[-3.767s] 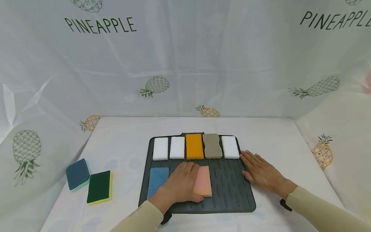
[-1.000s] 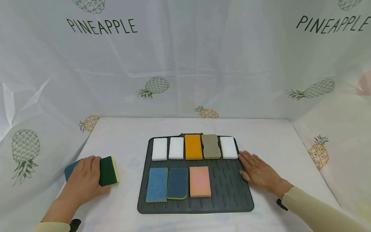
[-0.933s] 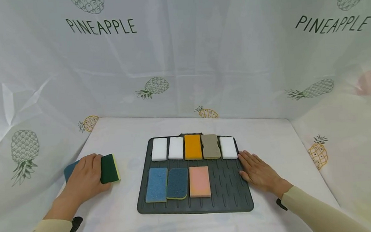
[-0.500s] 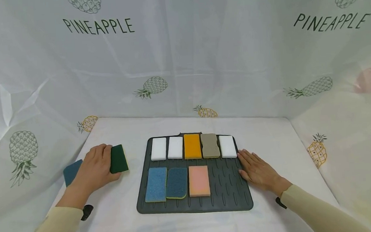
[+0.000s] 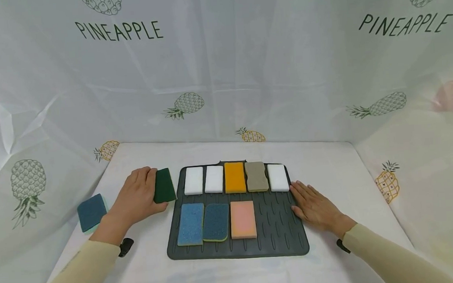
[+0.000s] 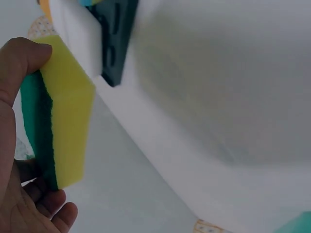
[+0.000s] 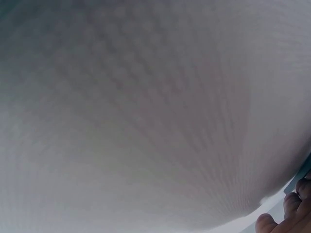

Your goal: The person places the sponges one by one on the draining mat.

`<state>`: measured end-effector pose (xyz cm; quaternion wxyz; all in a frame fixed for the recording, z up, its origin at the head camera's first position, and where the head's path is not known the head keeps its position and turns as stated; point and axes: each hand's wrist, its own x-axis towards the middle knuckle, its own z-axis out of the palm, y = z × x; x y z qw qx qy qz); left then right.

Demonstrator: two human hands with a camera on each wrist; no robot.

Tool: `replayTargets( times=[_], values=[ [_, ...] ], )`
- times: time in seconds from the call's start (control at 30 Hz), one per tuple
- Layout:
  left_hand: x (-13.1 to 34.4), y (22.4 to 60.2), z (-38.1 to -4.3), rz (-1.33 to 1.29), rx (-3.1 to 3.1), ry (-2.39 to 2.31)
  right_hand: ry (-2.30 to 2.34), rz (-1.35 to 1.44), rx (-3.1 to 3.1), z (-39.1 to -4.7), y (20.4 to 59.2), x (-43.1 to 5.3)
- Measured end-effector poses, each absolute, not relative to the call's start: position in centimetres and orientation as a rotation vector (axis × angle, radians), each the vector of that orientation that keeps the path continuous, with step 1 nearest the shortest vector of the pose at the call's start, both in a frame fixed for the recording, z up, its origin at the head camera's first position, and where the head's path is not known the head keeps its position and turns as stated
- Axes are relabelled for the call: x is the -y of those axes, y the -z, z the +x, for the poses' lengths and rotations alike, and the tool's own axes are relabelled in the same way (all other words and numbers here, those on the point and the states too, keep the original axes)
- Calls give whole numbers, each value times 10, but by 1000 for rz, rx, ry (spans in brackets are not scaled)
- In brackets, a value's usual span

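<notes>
My left hand [image 5: 137, 196] grips a green-and-yellow scrub sponge [image 5: 164, 185] just left of the dark ribbed mat [image 5: 277, 225]. In the left wrist view the thumb and fingers pinch this sponge [image 6: 70, 116] by its ends, off the table. My right hand [image 5: 315, 207] lies flat with straight fingers against the mat's right edge. On the mat's front row lie a light blue sponge [image 5: 190, 224], a dark blue sponge [image 5: 216, 222] and a pink sponge [image 5: 243, 219]. The right wrist view shows mostly blurred white cloth and some fingertips [image 7: 291, 204].
The back row of the mat has white sponges [image 5: 193, 181], an orange sponge [image 5: 234, 177] and a grey-brown sponge [image 5: 256, 176]. A dark blue sponge with a mint-green base [image 5: 91, 212] lies on the table's left. A pineapple-print sheet [image 5: 221, 71] hangs behind.
A dark blue sponge has come onto the mat's front row. My left hand went to the left, took the green-and-yellow sponge and carried it right towards the mat. My right hand stayed put.
</notes>
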<state>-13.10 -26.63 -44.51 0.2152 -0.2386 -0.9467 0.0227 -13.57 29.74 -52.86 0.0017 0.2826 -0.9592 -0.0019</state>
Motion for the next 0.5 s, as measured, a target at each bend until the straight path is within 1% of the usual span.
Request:
replayTargets(
  times=[0.23, 0.5],
  values=[
    [231, 437, -138, -674, 2692, -48, 16, 894, 3005, -136, 527, -298],
    [170, 426, -140, -733, 2749, 51, 15, 903, 3008, -136, 527, -300]
  ],
)
